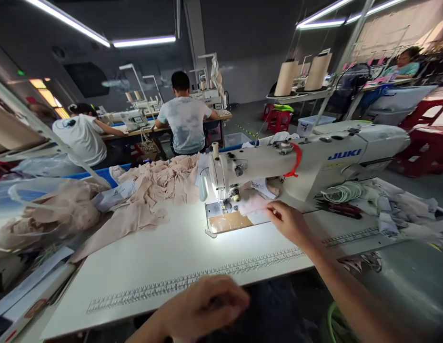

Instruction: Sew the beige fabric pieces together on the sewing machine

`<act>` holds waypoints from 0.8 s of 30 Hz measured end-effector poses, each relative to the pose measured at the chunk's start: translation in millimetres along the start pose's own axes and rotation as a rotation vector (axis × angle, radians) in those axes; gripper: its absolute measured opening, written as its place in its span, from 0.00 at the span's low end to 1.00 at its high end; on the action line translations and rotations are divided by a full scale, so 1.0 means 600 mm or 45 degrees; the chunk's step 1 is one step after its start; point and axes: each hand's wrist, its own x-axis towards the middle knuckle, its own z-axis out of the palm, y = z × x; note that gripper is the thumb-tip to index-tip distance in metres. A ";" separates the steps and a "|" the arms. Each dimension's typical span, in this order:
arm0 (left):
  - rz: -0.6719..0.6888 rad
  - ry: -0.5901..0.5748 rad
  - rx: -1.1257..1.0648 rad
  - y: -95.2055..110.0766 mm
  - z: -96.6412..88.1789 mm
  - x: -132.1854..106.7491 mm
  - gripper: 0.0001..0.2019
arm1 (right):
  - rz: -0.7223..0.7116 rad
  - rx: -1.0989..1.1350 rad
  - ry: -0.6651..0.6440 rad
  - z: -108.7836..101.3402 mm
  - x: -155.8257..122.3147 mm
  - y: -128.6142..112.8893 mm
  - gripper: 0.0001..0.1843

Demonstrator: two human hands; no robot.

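My right hand [289,221] reaches to the bed of a white JUKI sewing machine [314,159] and pinches a small pale pink fabric piece [253,205] lying just right of the needle. My left hand [207,307] hangs below the front edge of the white table [153,267], fingers curled in a loose fist; what it holds, if anything, is hidden. A heap of beige-pink fabric [153,190] lies left of the machine head.
Scissors [341,209] and a coil of pale cord [341,192] lie at the table's right. A clear bag of fabric [35,214] sits far left. Two people sit with their backs to me at machines ahead; another person is at far right. Red stools [425,138] stand right.
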 end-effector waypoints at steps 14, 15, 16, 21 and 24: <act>0.120 0.945 0.708 -0.072 -0.027 0.395 0.15 | -0.127 -0.250 0.128 0.063 0.067 0.060 0.08; 0.110 0.967 0.696 -0.070 -0.027 0.400 0.13 | -0.127 -0.248 0.137 0.060 0.068 0.062 0.09; 0.100 0.980 0.685 -0.068 -0.027 0.404 0.10 | -0.132 -0.242 0.142 0.058 0.068 0.064 0.09; 0.088 0.931 0.640 -0.051 -0.034 0.409 0.07 | -0.176 -0.205 0.107 0.056 0.065 0.068 0.06; 0.062 0.918 0.596 -0.038 -0.032 0.395 0.09 | -0.172 -0.221 0.077 0.056 0.061 0.068 0.06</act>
